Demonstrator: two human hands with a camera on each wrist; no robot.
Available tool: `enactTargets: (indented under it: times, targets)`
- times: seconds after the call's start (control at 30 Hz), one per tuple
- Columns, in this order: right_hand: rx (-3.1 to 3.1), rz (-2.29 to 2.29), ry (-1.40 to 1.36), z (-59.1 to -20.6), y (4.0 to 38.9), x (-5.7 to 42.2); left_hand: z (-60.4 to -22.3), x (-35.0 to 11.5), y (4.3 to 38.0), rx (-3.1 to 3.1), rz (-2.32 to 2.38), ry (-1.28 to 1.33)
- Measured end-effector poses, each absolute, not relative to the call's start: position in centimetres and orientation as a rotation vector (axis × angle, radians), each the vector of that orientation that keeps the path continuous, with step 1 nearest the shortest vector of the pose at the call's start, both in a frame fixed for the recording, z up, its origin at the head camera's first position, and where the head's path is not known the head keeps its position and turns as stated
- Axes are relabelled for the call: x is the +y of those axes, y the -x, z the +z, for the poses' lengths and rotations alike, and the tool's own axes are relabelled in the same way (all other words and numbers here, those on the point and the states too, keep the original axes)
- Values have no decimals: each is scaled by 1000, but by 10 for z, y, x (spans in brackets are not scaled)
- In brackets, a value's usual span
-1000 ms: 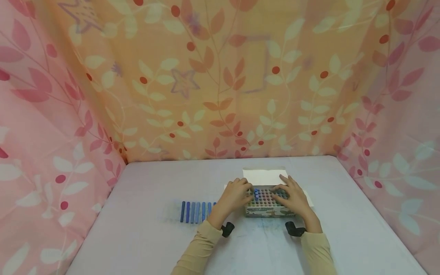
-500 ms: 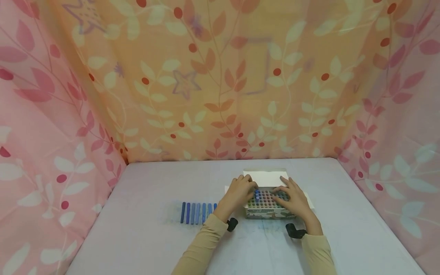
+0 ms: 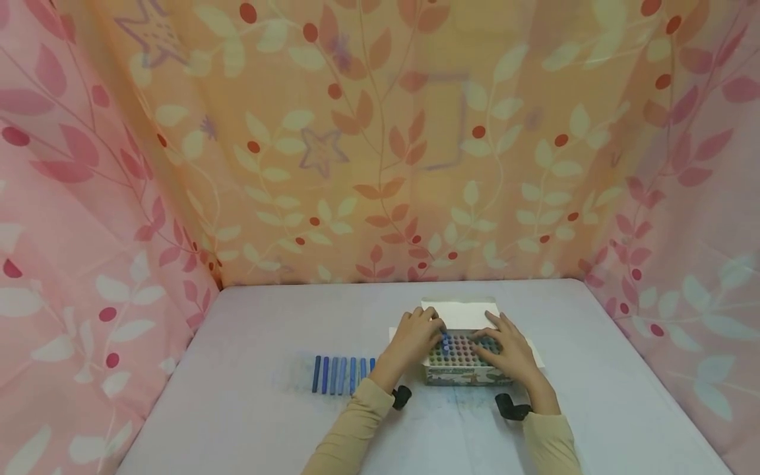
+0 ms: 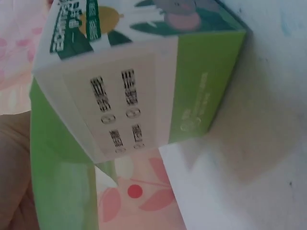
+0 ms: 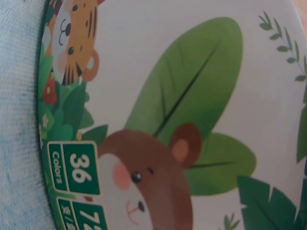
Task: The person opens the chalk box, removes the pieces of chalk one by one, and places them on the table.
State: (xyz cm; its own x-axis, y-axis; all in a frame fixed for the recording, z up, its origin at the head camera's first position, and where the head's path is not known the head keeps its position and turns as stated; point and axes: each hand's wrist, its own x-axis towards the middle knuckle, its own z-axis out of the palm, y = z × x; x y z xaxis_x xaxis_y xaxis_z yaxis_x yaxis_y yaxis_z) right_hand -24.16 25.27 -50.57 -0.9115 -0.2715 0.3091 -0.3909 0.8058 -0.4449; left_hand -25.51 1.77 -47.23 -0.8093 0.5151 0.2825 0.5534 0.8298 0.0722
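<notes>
An open box (image 3: 469, 377) of chalk stands at the table's middle right, its compartment filled with rows of coloured stick ends. Blue chalk sticks (image 3: 446, 347) poke up above the others at the left of the rows. My left hand (image 3: 413, 340) reaches over the box's left side, with fingertips pinching at a blue chalk stick at the back; the fingers partly hide it. My right hand (image 3: 508, 346) rests on the right side of the box, fingers loosely bent over the rows. In the left wrist view part of that left hand (image 4: 14, 167) shows behind a green flap (image 4: 62, 177).
A row of blue chalk sticks (image 3: 338, 376) lies left of the box, partly behind the left forearm. The white lid (image 3: 460, 315) is folded back. Blue dust marks the pale tablecloth (image 3: 255, 422). Patterned curtains (image 3: 380, 165) enclose the table. A black wrist camera (image 3: 512, 407) sits below each hand.
My left hand has moved slightly right, its fingertips coming together at the back blue stick. My right hand has stayed on the box. The whole head view has shifted a little downward.
</notes>
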Motion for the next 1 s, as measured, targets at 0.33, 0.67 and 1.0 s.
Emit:
enactTargets:
  times: [0.33,0.67,1.0]
  targets:
    - [-2746,749,-525,-505,239,253,-457,14,246,-2564,-573,732]
    - [-2722,740,-533,-508,240,250,-444,-4,232,-2381,-797,716]
    - [-2746,738,-528,-507,242,251,-439,-31,225,-2312,-873,673]
